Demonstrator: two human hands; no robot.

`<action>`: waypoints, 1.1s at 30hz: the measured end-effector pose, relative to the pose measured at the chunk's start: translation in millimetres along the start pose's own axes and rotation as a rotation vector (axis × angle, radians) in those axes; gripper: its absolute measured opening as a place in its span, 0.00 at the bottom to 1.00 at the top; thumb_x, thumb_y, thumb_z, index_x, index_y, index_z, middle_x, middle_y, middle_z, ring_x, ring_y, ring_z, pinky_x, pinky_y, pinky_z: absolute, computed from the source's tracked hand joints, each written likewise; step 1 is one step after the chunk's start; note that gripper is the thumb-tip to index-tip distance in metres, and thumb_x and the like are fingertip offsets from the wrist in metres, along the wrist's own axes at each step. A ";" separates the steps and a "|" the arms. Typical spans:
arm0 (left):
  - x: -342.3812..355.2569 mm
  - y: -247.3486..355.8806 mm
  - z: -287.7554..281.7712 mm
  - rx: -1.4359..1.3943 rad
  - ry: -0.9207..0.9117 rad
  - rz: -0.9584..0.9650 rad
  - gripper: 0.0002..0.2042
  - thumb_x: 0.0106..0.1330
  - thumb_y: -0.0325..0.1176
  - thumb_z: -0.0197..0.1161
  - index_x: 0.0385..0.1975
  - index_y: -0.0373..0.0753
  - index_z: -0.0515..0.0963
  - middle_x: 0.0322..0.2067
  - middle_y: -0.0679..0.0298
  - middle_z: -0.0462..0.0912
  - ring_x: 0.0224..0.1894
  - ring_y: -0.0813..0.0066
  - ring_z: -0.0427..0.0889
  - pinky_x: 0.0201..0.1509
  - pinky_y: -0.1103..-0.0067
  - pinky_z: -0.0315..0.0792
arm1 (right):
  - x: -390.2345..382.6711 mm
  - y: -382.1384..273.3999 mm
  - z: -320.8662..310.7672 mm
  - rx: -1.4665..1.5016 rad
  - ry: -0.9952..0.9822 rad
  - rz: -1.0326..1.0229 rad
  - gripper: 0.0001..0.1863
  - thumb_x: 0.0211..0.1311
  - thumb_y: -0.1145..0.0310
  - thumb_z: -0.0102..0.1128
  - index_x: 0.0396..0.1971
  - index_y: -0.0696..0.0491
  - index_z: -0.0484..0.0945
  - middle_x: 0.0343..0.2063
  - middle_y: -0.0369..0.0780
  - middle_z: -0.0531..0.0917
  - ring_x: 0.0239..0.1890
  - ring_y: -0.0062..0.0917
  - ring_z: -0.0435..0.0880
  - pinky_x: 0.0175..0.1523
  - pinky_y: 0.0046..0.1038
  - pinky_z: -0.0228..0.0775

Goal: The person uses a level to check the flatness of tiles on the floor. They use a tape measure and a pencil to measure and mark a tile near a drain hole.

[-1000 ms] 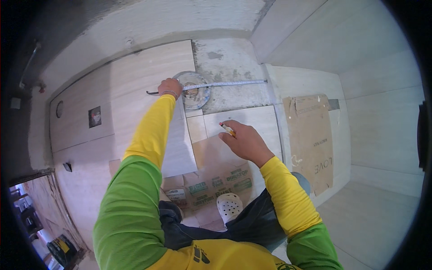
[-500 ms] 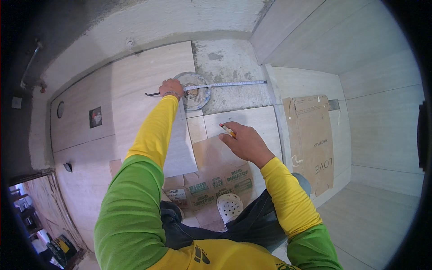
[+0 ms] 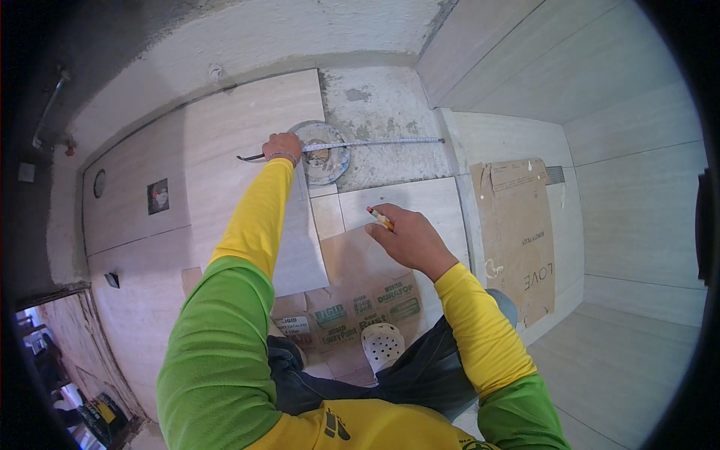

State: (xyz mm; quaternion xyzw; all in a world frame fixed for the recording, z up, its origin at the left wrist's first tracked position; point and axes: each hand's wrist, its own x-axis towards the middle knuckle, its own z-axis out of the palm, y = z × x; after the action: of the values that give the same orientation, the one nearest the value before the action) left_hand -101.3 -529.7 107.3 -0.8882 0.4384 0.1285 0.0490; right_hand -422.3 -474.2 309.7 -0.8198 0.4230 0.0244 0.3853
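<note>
My left hand (image 3: 283, 145) is closed around a tape measure, whose case is hidden under the fingers. From it a pale tape blade (image 3: 382, 142) runs rightward across bare concrete (image 3: 386, 101), its far end close to the raised curb (image 3: 451, 142). Beneath the blade, beside this hand, lies a round grey disc (image 3: 325, 174) with a rough opening in its middle. My right hand (image 3: 409, 236) pinches a yellow pencil (image 3: 381, 219) with a pinkish end, held above the floor tile (image 3: 405, 196) nearer to me. A thin dark strap (image 3: 250, 157) sticks out left of my left hand.
Large beige tiles (image 3: 240, 112) cover the floor at left, with a square cutout (image 3: 158, 196) and a round hole (image 3: 100, 183). Cardboard (image 3: 360, 300) lies by my white clog (image 3: 382, 346). Beyond the curb, more cardboard (image 3: 517, 240) lies near a drain grate (image 3: 555, 175) and tiled walls.
My left hand and the tape have shifted very slightly left, and the blade's far end sits a little farther from the curb. My right hand stays put with the pencil.
</note>
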 end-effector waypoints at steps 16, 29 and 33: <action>-6.0 -3.6 -1.9 -0.016 -0.022 0.001 0.17 0.66 0.44 0.58 0.45 0.40 0.82 0.49 0.56 0.83 0.55 0.55 0.79 0.52 0.63 0.78 | -0.2 3.8 3.8 0.014 0.011 -0.008 0.21 0.64 0.54 0.58 0.49 0.53 0.78 0.32 0.51 0.84 0.38 0.49 0.83 0.44 0.44 0.73; -6.0 0.3 3.3 -0.006 -0.032 0.002 0.14 0.66 0.40 0.55 0.45 0.42 0.82 0.49 0.59 0.82 0.56 0.58 0.78 0.53 0.63 0.77 | 1.6 4.5 0.2 -0.005 -0.039 0.002 0.19 0.63 0.54 0.58 0.46 0.52 0.78 0.33 0.51 0.84 0.39 0.49 0.82 0.45 0.44 0.73; -3.5 -6.2 5.6 -0.007 0.007 0.016 0.15 0.65 0.42 0.59 0.44 0.40 0.83 0.49 0.58 0.82 0.55 0.56 0.79 0.53 0.63 0.78 | 1.5 5.2 3.2 0.027 -0.005 -0.045 0.18 0.63 0.56 0.59 0.44 0.54 0.78 0.31 0.50 0.83 0.35 0.48 0.81 0.40 0.42 0.71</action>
State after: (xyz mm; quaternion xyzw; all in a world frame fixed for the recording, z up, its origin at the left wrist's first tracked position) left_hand -99.5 -522.1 102.7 -0.8853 0.4451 0.1273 0.0435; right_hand -424.1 -475.0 303.7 -0.8236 0.4039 0.0121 0.3980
